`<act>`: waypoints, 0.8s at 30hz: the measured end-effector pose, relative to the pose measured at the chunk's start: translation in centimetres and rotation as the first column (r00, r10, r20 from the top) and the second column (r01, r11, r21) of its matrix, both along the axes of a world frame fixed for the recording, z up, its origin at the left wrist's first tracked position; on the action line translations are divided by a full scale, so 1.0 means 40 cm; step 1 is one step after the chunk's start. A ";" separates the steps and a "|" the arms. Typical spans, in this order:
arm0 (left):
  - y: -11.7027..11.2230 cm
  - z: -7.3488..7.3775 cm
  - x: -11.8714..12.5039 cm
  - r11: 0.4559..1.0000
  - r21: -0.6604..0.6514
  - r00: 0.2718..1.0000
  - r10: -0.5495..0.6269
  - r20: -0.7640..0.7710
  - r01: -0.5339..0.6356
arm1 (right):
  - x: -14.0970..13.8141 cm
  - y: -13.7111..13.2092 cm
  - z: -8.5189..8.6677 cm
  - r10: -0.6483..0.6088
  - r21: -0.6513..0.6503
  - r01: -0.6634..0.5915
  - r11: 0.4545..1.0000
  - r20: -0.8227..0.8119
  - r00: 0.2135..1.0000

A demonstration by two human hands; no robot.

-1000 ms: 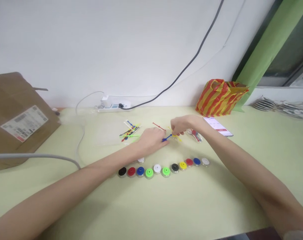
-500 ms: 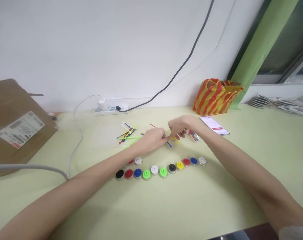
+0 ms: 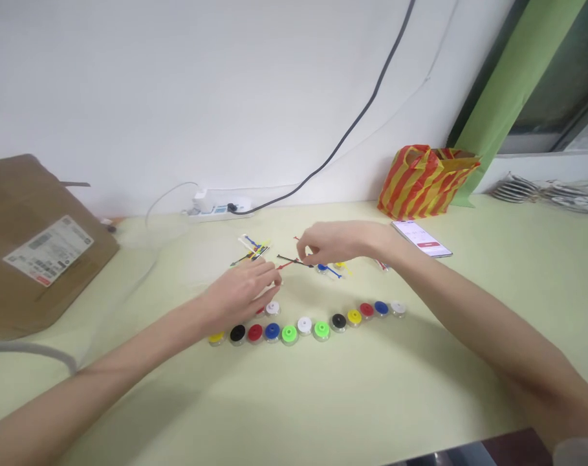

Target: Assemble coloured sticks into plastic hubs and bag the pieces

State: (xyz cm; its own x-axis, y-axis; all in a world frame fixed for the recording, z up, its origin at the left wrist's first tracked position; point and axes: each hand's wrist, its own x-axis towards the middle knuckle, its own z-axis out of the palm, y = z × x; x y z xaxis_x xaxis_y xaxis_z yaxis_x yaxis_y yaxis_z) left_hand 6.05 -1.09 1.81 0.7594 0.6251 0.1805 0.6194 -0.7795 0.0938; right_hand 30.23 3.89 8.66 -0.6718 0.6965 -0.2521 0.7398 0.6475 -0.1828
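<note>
My right hand (image 3: 317,243) is over the slim arrow-ended plastic pointers, thumb and index finger closed at one end of a red pointer (image 3: 286,264); the exact grip is partly hidden. Crossing beside it is a black pointer (image 3: 291,260). My left hand (image 3: 248,288) hovers lower left, fingers loosely bent and apart, holding nothing I can see. Near its fingertips stands a white-topped round piece (image 3: 273,308). A blue pointer (image 3: 331,271) meets a blue disc (image 3: 321,267), with a yellow disc (image 3: 339,265) close by, right of my right hand.
A row of clear-based coloured discs (image 3: 289,334) runs across the table in front. Behind my left hand lies a heap of pointers (image 3: 255,247). Around are a cardboard box (image 3: 36,246), a power strip (image 3: 216,212), a phone (image 3: 422,238) and a striped bag (image 3: 427,184).
My hands have separated: the left has moved left and toward me, the right slightly left. The black and red pointers and the blue and yellow discs have come into view.
</note>
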 end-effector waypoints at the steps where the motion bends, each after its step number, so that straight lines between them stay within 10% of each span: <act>1: -0.015 -0.013 -0.019 0.999 0.040 1.000 -0.028 -0.003 0.029 | -0.012 -0.003 -0.011 0.034 0.034 -0.034 0.999 -0.006 0.999; 16: -0.081 -0.082 -0.080 0.968 0.143 0.974 -0.217 0.066 0.206 | -0.146 0.012 -0.226 0.120 0.244 -0.084 0.966 -0.138 0.983; 24: -0.085 -0.094 -0.075 0.981 0.117 0.988 -0.154 0.011 0.152 | -0.153 -0.012 -0.211 0.078 0.253 -0.081 0.964 0.024 0.997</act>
